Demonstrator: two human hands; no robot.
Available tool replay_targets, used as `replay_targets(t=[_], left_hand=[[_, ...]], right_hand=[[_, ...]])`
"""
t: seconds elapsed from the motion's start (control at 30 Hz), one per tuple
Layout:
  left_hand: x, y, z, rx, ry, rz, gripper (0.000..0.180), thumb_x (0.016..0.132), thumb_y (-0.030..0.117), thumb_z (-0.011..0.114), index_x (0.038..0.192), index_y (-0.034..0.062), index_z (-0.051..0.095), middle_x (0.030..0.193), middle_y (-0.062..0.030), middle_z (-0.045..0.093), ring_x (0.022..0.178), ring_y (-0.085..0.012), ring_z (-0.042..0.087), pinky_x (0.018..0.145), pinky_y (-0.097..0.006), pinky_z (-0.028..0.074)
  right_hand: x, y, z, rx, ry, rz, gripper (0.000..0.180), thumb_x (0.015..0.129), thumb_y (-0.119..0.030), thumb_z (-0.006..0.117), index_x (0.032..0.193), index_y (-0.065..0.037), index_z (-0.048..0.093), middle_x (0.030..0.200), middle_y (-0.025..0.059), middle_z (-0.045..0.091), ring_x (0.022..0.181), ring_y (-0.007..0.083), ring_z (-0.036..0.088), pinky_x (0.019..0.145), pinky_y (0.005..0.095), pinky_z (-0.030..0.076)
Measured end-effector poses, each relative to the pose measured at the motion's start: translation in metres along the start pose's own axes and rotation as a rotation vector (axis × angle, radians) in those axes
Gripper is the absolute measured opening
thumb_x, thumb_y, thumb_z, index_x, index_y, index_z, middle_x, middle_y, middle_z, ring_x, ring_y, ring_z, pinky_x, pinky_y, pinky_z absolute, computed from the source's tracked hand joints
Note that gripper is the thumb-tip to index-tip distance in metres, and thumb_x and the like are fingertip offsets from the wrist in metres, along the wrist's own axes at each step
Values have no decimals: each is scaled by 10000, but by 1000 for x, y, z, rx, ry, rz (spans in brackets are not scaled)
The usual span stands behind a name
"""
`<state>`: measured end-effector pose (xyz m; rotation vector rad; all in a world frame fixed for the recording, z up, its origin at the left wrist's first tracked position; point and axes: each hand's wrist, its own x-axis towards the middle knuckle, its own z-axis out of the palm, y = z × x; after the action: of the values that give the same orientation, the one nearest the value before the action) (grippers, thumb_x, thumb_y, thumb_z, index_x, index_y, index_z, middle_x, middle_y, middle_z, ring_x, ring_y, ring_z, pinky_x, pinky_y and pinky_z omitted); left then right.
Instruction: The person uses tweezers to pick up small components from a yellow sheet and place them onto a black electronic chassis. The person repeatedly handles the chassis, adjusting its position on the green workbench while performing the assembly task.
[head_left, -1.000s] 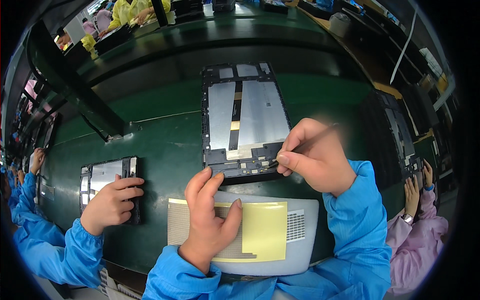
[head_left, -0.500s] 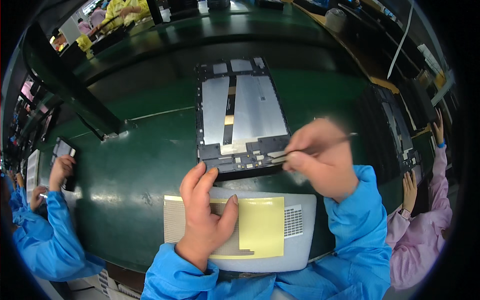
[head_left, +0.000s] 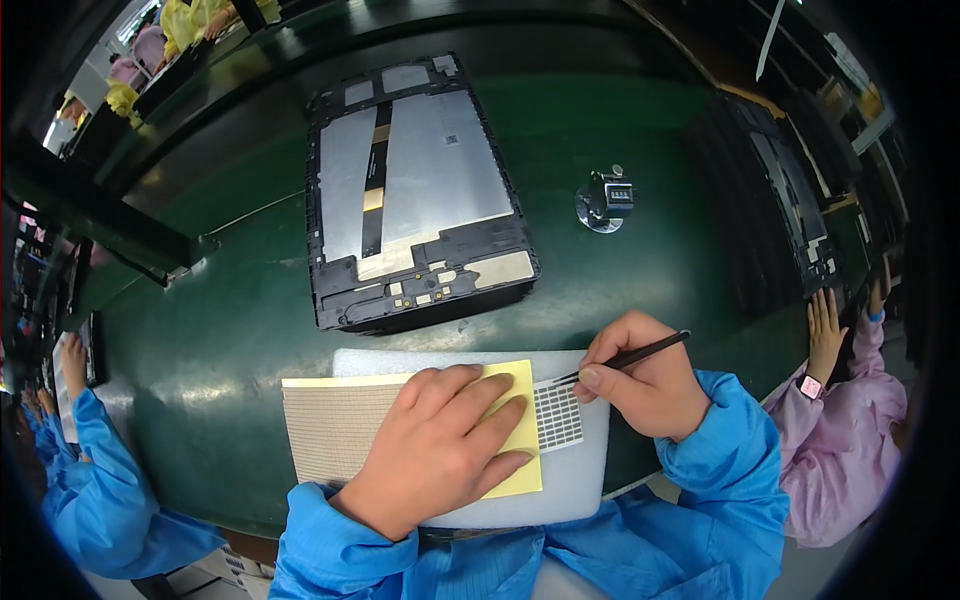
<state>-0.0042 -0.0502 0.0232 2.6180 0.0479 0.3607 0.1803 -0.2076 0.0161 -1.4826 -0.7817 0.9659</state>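
My left hand (head_left: 435,445) lies with its fingers spread over a yellow backing sheet (head_left: 528,455) that carries rows of small brownish stickers (head_left: 335,430). In my right hand (head_left: 645,385) is a pair of dark tweezers (head_left: 652,350). Their tips are at the upper edge of a white sheet of small dark rectangular labels (head_left: 560,425); whether they grip a label I cannot tell. Both sheets rest on a white foam pad (head_left: 592,470). Beyond the pad sits a black, stacked-looking tablet housing (head_left: 450,180) with a silver plate and a dark ribbon cable (head_left: 376,175).
A metal tally counter (head_left: 608,198) stands right of the housing on the green table (head_left: 220,350). More black housings (head_left: 790,190) are stacked at the right, beside a co-worker's hand (head_left: 826,330). Another co-worker in blue (head_left: 110,470) works at the left.
My right hand has moved with the tweezers from the housing's lower edge down to the label sheet. My left hand has left the housing's edge and flattened onto the yellow sheet. The view has shifted.
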Motion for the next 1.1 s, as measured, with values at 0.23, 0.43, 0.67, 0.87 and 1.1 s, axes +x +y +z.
replay_targets(t=[0.23, 0.43, 0.67, 0.87, 1.1], left_hand=[[1, 0, 1, 16, -21, -13, 408, 688, 297, 767, 1017, 81, 659, 1135, -79, 603, 1050, -304, 527, 870, -417, 428], [2, 1, 1, 20, -19, -26, 403, 693, 298, 764, 1021, 88, 658, 1130, -72, 602, 1053, -300, 527, 874, -416, 429], [0, -4, 2, -68, 74, 22, 399, 688, 272, 769, 1003, 59, 647, 1109, -78, 602, 1047, -292, 526, 899, -429, 423], [-18, -9, -14, 258, 492, -64, 468, 624, 102, 755, 1058, 12, 605, 1157, -144, 560, 1115, -402, 460, 1023, -525, 329], [-16, -23, -7, 225, 485, -243, 712, 644, 112, 762, 1266, -41, 451, 1320, -250, 389, 1243, -443, 342, 1052, -567, 264]], right_hand=[[3, -1, -4, -109, -64, -6, 142, 869, -24, 641, 905, -1, 505, 816, 99, 631, 760, 136, 638, 681, 267, 526], [3, -1, -4, 121, 17, 96, 148, 869, -21, 644, 893, 2, 500, 820, 100, 613, 769, 159, 666, 668, 265, 547], [9, -12, -5, 329, 60, -9, 153, 871, 9, 626, 900, -7, 477, 816, 111, 615, 750, 195, 678, 658, 288, 565], [47, -68, 35, 105, -21, -385, 124, 850, 31, 633, 877, 2, 516, 829, 96, 607, 761, 152, 652, 667, 266, 536], [86, -71, 58, -128, -39, -349, 135, 848, -37, 676, 856, 10, 550, 778, 74, 612, 724, 112, 610, 613, 245, 486]])
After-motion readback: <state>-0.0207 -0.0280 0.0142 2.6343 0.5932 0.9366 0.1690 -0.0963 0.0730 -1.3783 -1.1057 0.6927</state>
